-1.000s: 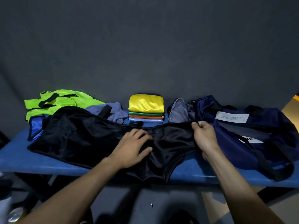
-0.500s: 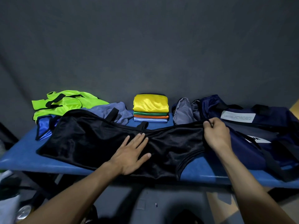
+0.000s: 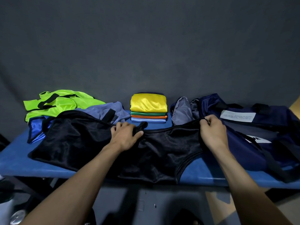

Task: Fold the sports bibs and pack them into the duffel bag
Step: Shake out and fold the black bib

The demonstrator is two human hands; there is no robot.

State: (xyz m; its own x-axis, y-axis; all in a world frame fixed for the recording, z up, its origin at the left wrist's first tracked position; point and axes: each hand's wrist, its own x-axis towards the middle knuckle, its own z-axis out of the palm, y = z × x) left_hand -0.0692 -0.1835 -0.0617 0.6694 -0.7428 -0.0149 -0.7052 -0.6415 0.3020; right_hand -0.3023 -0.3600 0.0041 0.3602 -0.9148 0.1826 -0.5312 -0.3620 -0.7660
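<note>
The right hand (image 3: pixel 212 133), right of centre in the frame, has its fingers (image 3: pixel 204 121) curled round the thin upper edge of the black bib (image 3: pixel 78 140), pinching the trim and lifting it slightly off the surface. The left hand (image 3: pixel 125 135), near the middle of the frame, lies on the same bib with its fingers (image 3: pixel 116 127) bent at the far edge of the fabric and the thumb stretched out to the right beside a black strap loop (image 3: pixel 142 125); whether those fingers actually grip the edge or only press on it cannot be told. Both forearms come in from the lower corners of the frame.

The black bib is spread wide across the blue table (image 3: pixel 14 164), from the left part of the frame to just beside the duffel bag, and its lower hem hangs over the near table edge.

Behind it, at centre, stands a stack of folded bibs (image 3: pixel 148 109): yellow on top, then green, orange and light blue, 4 in all. In the left half lies a loose heap: a neon green bib (image 3: pixel 63 101) with black straps, a grey-blue bib (image 3: pixel 103 109) touching the black one, and a bright blue bib (image 3: pixel 36 127) under them.

The navy duffel bag (image 3: pixel 243 143) fills the right side of the frame, its mouth open toward centre with grey lining (image 3: pixel 181 111) showing and a white label (image 3: pixel 237 116) on top.
</note>
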